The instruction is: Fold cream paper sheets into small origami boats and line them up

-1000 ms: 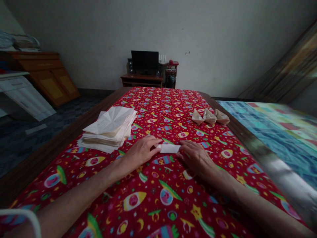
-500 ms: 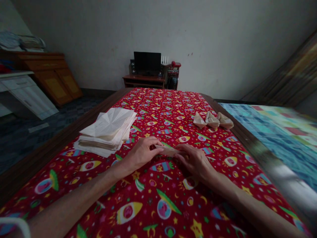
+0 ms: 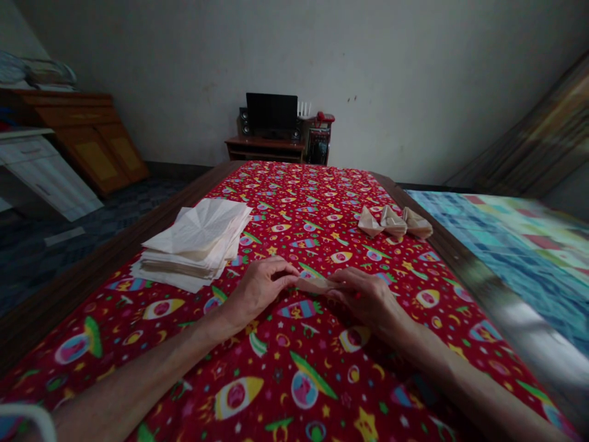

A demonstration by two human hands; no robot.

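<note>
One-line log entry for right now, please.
left hand: pinching paper strip | right hand: holding strip's other end | paper stack: left | three folded pieces: right

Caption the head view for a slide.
Both hands hold a narrow paper strip over a red patterned cloth, stacked sheets at left, three folded paper pieces at right.

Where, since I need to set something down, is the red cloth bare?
Bare: the far cloth; the gap between the stack and folded papers; the near patch between the forearms. Crowded: under the stack, around the folded papers, and the centre, where the left hand and right hand hold a strip.
</note>
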